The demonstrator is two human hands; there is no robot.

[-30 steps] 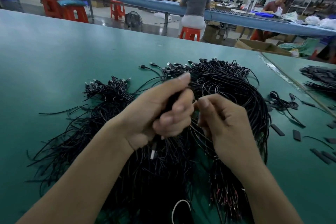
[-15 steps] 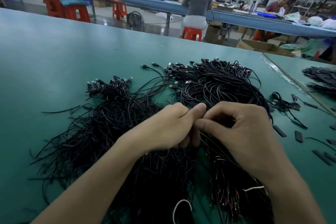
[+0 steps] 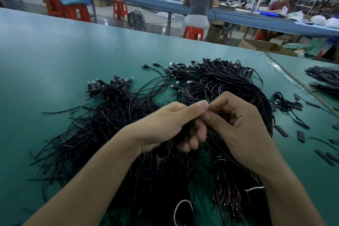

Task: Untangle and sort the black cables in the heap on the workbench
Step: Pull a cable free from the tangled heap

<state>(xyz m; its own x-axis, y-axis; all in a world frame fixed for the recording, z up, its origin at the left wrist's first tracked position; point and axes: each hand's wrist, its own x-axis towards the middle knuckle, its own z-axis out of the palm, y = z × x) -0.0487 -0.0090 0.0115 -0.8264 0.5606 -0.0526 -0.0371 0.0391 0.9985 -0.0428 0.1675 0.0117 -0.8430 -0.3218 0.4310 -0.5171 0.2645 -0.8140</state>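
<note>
Left hand (image 3: 165,128) lowered; right hand's (image 3: 244,134) fingers (image 3: 219,101) pinch cable (image 3: 222,113).

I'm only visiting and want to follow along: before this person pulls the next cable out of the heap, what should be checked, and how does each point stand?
1. Left hand grips a bundle: ok.
2. Right hand pinches one strand: ok.
3. Strand free of the heap: cannot tell, the hands hide it.
4. Bare workbench to lay sorted cables on: ok, at left.
5. Short black pieces apart from the heap: ok, at right.
</note>
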